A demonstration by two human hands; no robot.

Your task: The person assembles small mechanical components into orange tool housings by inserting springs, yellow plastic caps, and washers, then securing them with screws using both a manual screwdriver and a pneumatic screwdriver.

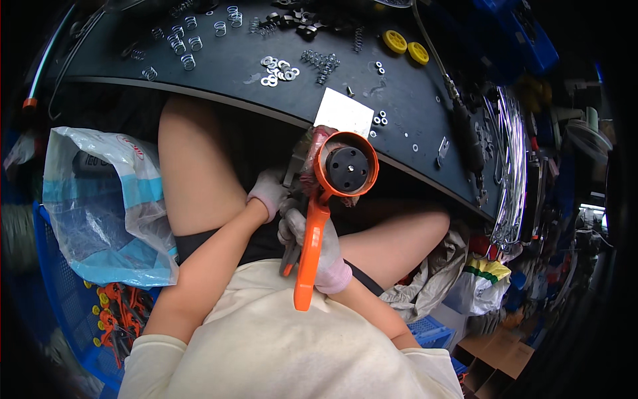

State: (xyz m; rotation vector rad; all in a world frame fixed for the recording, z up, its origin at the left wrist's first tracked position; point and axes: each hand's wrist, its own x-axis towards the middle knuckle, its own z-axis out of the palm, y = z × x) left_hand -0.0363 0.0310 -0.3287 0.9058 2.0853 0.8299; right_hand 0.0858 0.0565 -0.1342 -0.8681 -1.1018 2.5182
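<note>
In front of my lap is an orange-handled tool (pixel 310 256) with a round orange cup (pixel 373 171) at its far end. Inside the cup sits a black disc (pixel 347 167) with several holes and a small bright centre. My gloved right hand (pixel 319 246) is closed around the tool just below the cup, partly behind the orange handle. To its left, my gloved left hand (pixel 269 189) is bent against a grey metal part (pixel 292 169) beside the cup; its fingertips are mostly hidden. Worn reddish material (pixel 312 159) shows along the cup's left side.
On the dark worktop (pixel 219 66) lie springs (pixel 188 62), washers (pixel 279 71), two yellow wheels (pixel 405 46) and a white card (pixel 343 112). Metal rods (pixel 510 166) hang at the right. Left of my legs are a plastic bag (pixel 106 206) and a blue basket (pixel 60 286) of orange-black tools.
</note>
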